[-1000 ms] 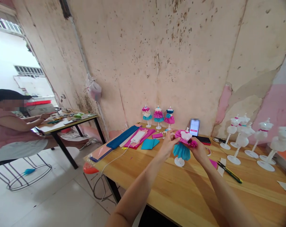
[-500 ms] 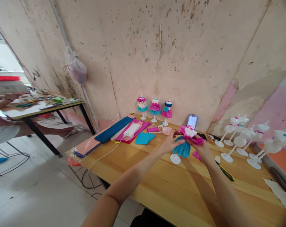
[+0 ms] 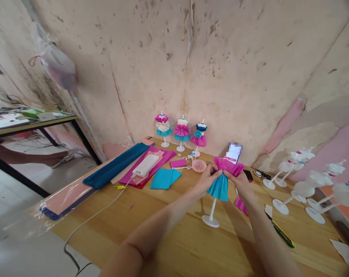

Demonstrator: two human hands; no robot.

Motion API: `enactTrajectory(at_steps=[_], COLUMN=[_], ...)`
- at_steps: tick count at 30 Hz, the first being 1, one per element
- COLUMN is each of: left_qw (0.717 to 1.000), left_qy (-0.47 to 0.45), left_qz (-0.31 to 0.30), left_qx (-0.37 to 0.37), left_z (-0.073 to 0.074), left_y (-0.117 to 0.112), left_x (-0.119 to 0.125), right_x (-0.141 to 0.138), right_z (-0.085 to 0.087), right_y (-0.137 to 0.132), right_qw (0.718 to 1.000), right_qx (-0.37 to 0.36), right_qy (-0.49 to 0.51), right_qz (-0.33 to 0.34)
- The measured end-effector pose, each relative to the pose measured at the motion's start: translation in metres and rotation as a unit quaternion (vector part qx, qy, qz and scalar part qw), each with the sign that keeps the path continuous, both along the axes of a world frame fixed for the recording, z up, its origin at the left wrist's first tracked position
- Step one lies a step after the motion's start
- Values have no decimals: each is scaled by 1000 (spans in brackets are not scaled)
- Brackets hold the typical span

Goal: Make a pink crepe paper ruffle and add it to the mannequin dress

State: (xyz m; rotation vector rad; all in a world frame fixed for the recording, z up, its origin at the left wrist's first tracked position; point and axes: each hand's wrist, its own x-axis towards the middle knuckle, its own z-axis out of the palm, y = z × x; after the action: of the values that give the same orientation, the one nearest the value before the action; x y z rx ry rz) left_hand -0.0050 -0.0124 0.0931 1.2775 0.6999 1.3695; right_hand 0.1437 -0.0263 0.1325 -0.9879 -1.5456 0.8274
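Observation:
A small white dress form on a round base (image 3: 210, 221) stands tilted on the wooden table, wearing a pleated blue crepe-paper skirt (image 3: 219, 188) and a magenta paper top (image 3: 227, 165). My left hand (image 3: 210, 177) pinches the paper at the waist from the left, thumb in front. From the right, my right hand (image 3: 237, 182) pinches the same waist, its thumb close to the left one. Both hands are closed on the paper dress; the fingers behind it are hidden. Below my right hand lies a magenta pleated paper piece (image 3: 241, 205).
Three dressed forms (image 3: 181, 132) stand by the wall; several bare white ones (image 3: 313, 184) are at the right. A pink bowl (image 3: 199, 166), blue paper squares (image 3: 165, 179), a power strip (image 3: 146, 165), paper sheets (image 3: 116, 165), a phone (image 3: 233, 152) and a yellow-green cutter (image 3: 282, 232) lie around.
My view has turned right and come nearer the table. Both hands have closed in at the waist, thumbs in front, and the magenta paper now hangs flatter. The form's stem shows more.

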Motion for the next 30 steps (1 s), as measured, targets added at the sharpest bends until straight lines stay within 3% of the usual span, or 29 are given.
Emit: enactTrajectory(at_steps=[3, 7, 13, 23, 30], left_qw=[999, 993, 994, 996, 999], left_qy=[11, 55, 83, 80, 49], left_qz=[33, 87, 56, 32, 10], left_qx=[-3, 49, 42, 37, -10], left_z=[-7, 0, 16, 24, 27], left_y=[0, -1, -11, -24, -27], left_x=[-1, -2, -6, -16, -15], right_x=[5, 14, 12, 13, 4], right_z=[-8, -8, 9, 23, 29], right_y=[8, 9, -6, -24, -34], right_qw=[999, 993, 996, 975, 992], right_qx=[-21, -44, -88, -125, -105], right_qy=[-44, -93, -27, -171, -72], right_qz=[-7, -56, 14, -64, 14])
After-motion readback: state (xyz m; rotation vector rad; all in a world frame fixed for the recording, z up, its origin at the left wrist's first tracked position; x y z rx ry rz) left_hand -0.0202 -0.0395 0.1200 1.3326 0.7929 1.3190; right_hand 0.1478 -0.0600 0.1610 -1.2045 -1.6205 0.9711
